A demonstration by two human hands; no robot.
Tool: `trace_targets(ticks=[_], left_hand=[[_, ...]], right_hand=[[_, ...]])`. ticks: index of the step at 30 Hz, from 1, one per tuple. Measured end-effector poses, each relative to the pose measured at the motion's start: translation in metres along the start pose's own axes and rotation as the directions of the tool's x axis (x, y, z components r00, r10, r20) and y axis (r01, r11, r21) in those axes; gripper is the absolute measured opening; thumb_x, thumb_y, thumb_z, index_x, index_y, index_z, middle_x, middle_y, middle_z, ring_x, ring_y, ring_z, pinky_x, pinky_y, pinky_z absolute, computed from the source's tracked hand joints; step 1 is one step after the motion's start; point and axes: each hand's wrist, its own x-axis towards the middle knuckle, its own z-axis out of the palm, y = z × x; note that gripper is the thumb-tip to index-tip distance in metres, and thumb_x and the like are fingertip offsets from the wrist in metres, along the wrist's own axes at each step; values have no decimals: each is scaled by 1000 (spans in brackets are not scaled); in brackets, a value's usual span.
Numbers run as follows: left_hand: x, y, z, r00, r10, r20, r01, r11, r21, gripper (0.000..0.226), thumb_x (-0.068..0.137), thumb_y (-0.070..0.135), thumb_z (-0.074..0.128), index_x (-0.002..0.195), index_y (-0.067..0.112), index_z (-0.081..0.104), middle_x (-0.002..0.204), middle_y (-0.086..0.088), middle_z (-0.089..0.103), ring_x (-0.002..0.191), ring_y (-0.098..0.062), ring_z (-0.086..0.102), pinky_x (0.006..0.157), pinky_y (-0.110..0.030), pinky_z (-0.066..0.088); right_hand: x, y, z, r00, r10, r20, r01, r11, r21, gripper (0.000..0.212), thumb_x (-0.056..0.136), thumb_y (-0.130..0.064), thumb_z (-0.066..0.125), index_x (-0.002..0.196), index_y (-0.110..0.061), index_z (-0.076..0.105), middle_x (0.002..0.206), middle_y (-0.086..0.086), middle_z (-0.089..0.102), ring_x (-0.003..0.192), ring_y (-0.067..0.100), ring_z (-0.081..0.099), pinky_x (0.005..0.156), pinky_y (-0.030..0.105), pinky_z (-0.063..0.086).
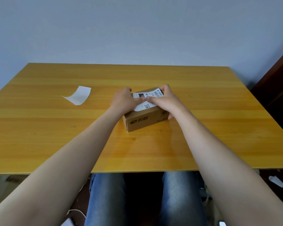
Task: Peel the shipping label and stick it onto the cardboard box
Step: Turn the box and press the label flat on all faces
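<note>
A small brown cardboard box [142, 122] sits in the middle of the wooden table [203, 128]. A white shipping label [145, 106] with a barcode and QR code lies on the box's top face. My left hand [123, 101] rests flat on the label's left part, fingers spread. My right hand [165, 101] lies over the label's right side, thumb pressed on the label and fingers over the box's right end. The two thumbs meet near the label's middle. The label's near corner hangs a little past the box edge.
A curled white backing paper [78, 96] lies on the table to the left of the box. My legs in blue jeans [108, 198] are under the table's near edge. A dark wooden cabinet [278, 88] stands at the right.
</note>
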Motion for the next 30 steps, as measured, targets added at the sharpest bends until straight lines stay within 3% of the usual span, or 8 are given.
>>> trace_targets(ticks=[2, 5, 7, 9, 13, 18, 23, 30], left_hand=[[-1, 0, -1, 1000, 9, 4, -9, 1000, -20, 97, 84, 63, 78, 159, 14, 39, 144, -6, 59, 120, -25, 64, 99, -45, 57], [-3, 0, -4, 999, 20, 26, -18, 997, -77, 95, 85, 54, 81, 160, 14, 37, 120, 0, 60, 86, -10, 65, 96, -41, 59], [-3, -3, -6, 998, 44, 48, -38, 992, -124, 96, 84, 48, 85, 161, 14, 37, 117, 1, 56, 77, -5, 59, 88, -36, 59], [-3, -8, -9, 995, 77, 69, -67, 988, -142, 99, 81, 47, 88, 161, 16, 38, 134, -3, 57, 94, -12, 60, 85, -30, 55], [-2, -16, -15, 981, 146, 126, -128, 981, -143, 103, 78, 48, 90, 162, 22, 36, 146, -3, 54, 119, -18, 56, 101, -36, 53], [0, -23, -19, 963, 173, 207, -148, 980, -131, 106, 78, 37, 92, 164, 26, 31, 154, -4, 50, 131, -21, 54, 111, -40, 49], [2, -25, -25, 943, 189, 275, -171, 981, -87, 111, 77, 37, 93, 166, 30, 27, 160, -3, 45, 141, -22, 47, 112, -34, 39], [1, -26, -29, 926, 190, 325, -187, 982, -39, 116, 73, 44, 94, 166, 32, 25, 162, 1, 42, 142, -23, 45, 118, -39, 38]], right_hand=[[-1, 0, -1, 1000, 10, 4, -10, 1000, 15, 70, 81, -61, 77, 134, -37, 39, 120, -9, 62, 98, 19, 62, 62, 37, 54], [-4, -1, -4, 1000, 18, 11, -18, 1000, 15, 79, 77, -62, 82, 138, -37, 38, 125, -9, 60, 107, 24, 62, 70, 43, 59], [-5, -1, -4, 1000, 24, 18, -24, 1000, 14, 88, 73, -63, 85, 142, -37, 36, 128, -9, 58, 111, 26, 60, 75, 47, 60], [-7, -1, -3, 999, 28, 24, -28, 999, 17, 94, 71, -64, 87, 144, -37, 34, 130, -10, 57, 112, 25, 59, 77, 48, 60], [-10, 0, -4, 999, 15, 47, -17, 999, 42, 99, 69, -60, 90, 147, -38, 33, 125, -12, 54, 106, 19, 57, 68, 38, 53], [-11, 2, -7, 995, 9, 95, -14, 998, 53, 106, 67, -52, 93, 151, -39, 29, 131, -12, 50, 115, 21, 53, 66, 35, 47], [-10, 3, -6, 995, 24, 98, -26, 999, 20, 111, 62, -56, 94, 151, -44, 28, 135, -13, 49, 119, 24, 53, 86, 49, 55], [-9, 4, -8, 994, 28, 106, -30, 999, 20, 110, 67, -60, 90, 155, -44, 25, 136, -13, 46, 119, 24, 50, 91, 55, 56]])
